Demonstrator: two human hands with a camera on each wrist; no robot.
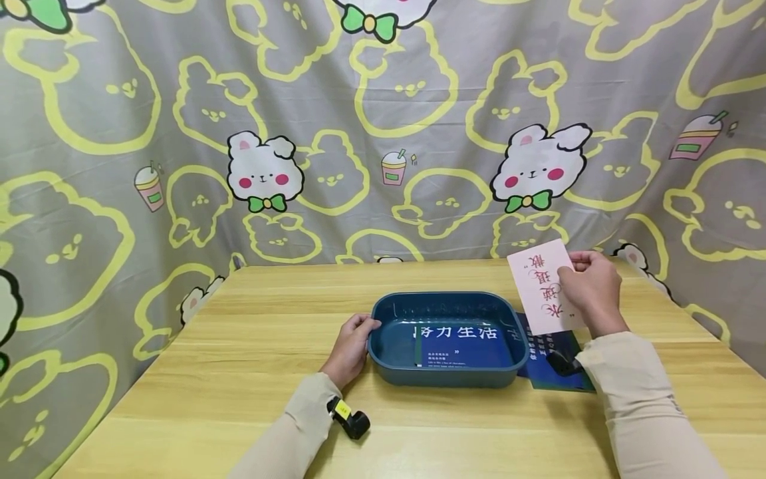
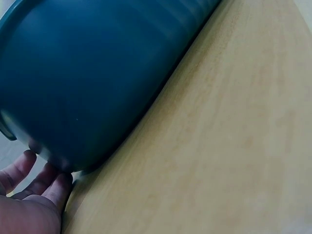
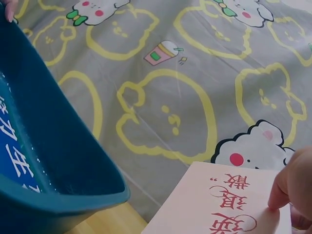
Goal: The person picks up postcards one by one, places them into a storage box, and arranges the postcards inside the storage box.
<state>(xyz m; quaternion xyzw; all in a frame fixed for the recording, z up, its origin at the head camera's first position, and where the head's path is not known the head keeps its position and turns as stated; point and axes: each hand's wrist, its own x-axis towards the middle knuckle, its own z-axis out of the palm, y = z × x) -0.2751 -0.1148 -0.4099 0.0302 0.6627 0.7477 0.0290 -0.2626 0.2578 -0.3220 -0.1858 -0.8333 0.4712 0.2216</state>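
Note:
A dark teal rectangular plastic basin (image 1: 445,378) sits on the table. My left hand (image 1: 352,347) grips its left end at the rim; in the left wrist view, fingers (image 2: 58,187) touch the basin's outer wall. My right hand (image 1: 592,293) pinches a pale pink card (image 1: 541,286) with red characters, thumb on its face, raised to the right of the basin. In the right wrist view the pink card (image 3: 219,204) is partly cut off. Inside the basin lies a blue card (image 1: 461,349) with white characters.
On the table, right of the basin and below the right hand, lies another dark blue printed card (image 1: 559,379), partly hidden by the basin and wrist camera. The wooden table (image 1: 287,286) ends at a grey patterned curtain (image 1: 335,120) behind and on both sides.

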